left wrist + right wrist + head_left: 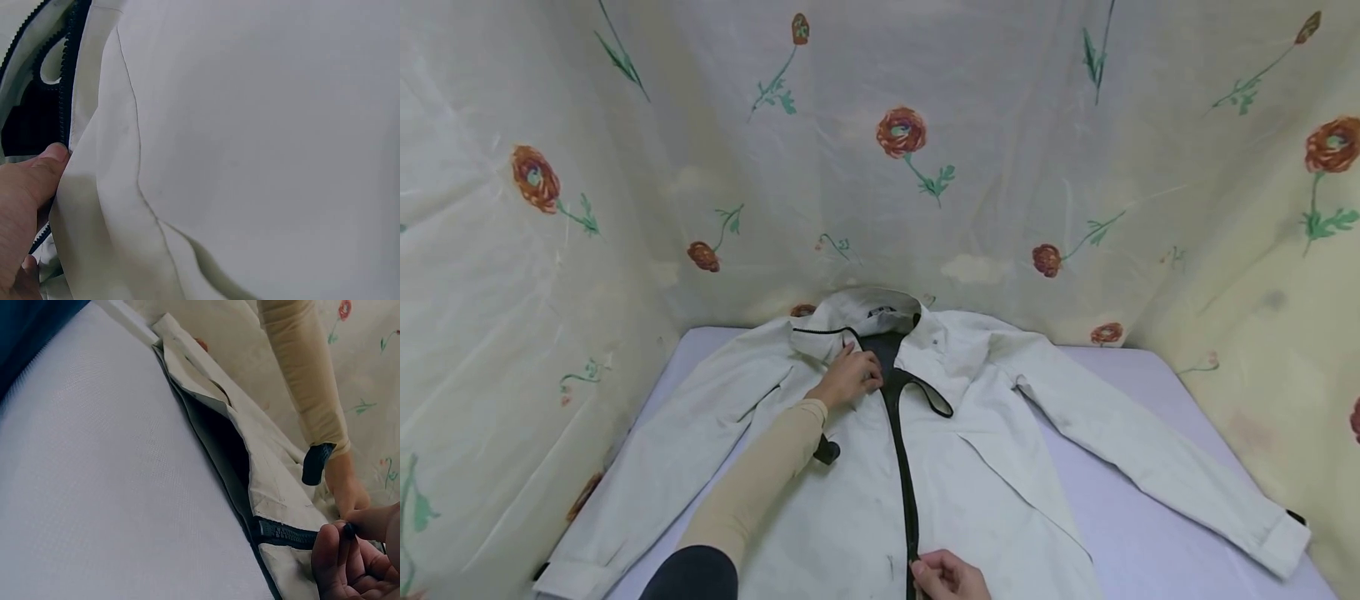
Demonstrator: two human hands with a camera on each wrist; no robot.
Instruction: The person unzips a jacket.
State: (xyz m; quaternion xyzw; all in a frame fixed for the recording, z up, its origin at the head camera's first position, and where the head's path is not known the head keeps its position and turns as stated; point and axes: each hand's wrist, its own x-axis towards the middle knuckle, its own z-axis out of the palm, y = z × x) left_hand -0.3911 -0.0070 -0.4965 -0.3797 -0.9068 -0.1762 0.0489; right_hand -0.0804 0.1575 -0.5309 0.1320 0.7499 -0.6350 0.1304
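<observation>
A white jacket [850, 517] lies front up with its sleeves spread and its collar at the far end. Its dark zipper [906, 475] runs down the middle, joined below and parted near the collar, where the dark lining shows. Beside that opening, my left hand [847, 377] grips the left front edge; its thumb [53, 153] presses at the zipper teeth in the left wrist view. Close to the hem, my right hand [953, 577] pinches a small dark zipper pull [349, 531] between thumb and fingers.
The jacket lies on a pale lilac table [1120, 375]. Flower-printed curtains [985, 100] hang behind it and on both sides. A dark wrist-worn piece [827, 451] sits under my left forearm. One jacket sleeve [1150, 450] reaches the table's right side.
</observation>
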